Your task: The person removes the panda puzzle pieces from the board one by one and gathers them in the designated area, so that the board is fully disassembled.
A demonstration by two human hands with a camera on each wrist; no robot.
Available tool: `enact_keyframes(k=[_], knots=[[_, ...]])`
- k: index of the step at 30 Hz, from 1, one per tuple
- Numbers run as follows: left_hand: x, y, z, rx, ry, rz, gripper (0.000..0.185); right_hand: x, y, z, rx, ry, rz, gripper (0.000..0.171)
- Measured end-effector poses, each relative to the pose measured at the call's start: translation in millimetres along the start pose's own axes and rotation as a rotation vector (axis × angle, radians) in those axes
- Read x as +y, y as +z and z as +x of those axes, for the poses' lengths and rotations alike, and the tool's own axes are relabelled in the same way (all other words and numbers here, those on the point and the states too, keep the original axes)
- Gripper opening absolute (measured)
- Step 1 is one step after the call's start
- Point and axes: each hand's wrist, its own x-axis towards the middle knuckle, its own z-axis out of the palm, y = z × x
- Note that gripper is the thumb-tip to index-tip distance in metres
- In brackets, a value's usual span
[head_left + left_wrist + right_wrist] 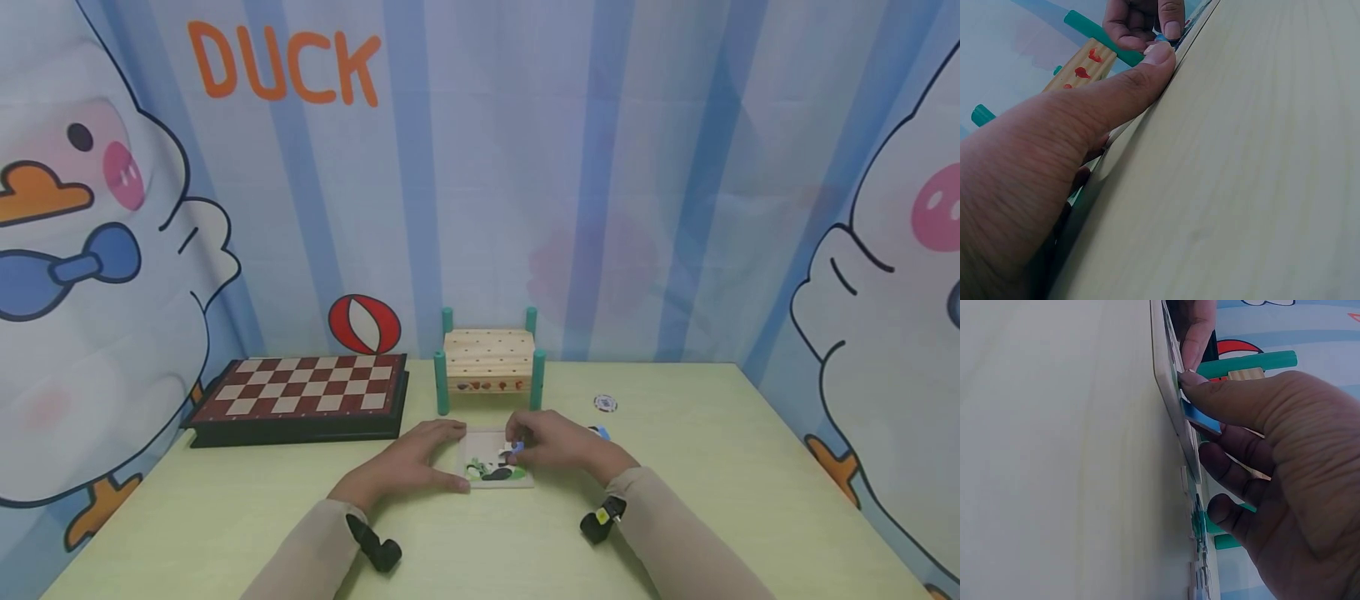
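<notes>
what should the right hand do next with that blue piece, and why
Probably lower the blue piece into the puzzle tray, just above the laid pieces: the right hand already pinches it over the tray, the left hand is at the left edge, and the upper part looks bare.

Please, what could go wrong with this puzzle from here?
The right hand holds a blue piece tilted to the board, so it might slip or catch. Loose pieces lie near that hand, which could knock them. If the left hand, at the board's edge, loosens, the board may slide.
</notes>
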Motion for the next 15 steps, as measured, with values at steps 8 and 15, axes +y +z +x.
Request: enact_keyframes(k=[8,15], knots=[[0.4,0.0,-0.6,-0.004,-0.014,-0.017,0.096,-2.4,-1.3,-1.6,-0.005,-0.021,0.029,0.019],[0.4,0.0,-0.3,-0.005,-0.024,-0.019,0.095,-3.1,-2.5,-1.6,-0.013,-0.031,0.017,0.014]])
